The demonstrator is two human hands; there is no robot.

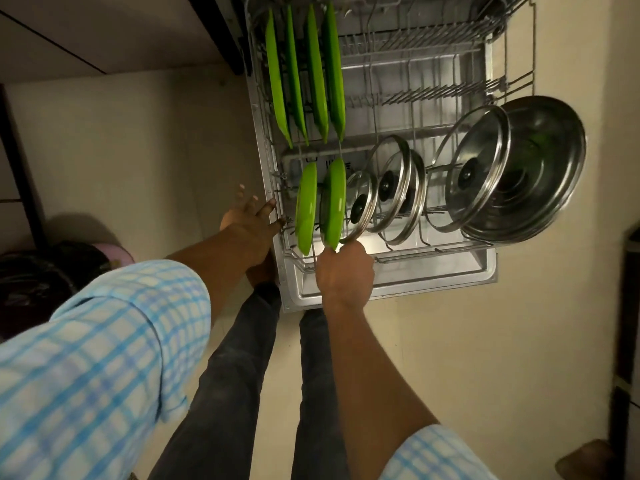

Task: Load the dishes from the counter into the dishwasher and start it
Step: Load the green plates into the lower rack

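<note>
The dishwasher's lower rack (pixel 398 252) is pulled out over the open door (pixel 433 285). Several large green plates (pixel 313 74) stand on edge at its far left. Two small green plates stand near the front; the left one (pixel 306 209) stands free. My right hand (pixel 343 271) grips the lower edge of the right small green plate (pixel 334 202), which sits in the rack. My left hand (pixel 251 220) is spread with straight fingers, its thumb at the rack's left rim. Several glass lids (pixel 391 192) and a steel lid (pixel 540 168) stand to the right.
An upper rack (pixel 478 26) juts out at the top. Dark bags (pixel 41 271) lie on the floor at the left. A dark cabinet edge (pixel 628 323) runs down the right side. My legs stand just in front of the door.
</note>
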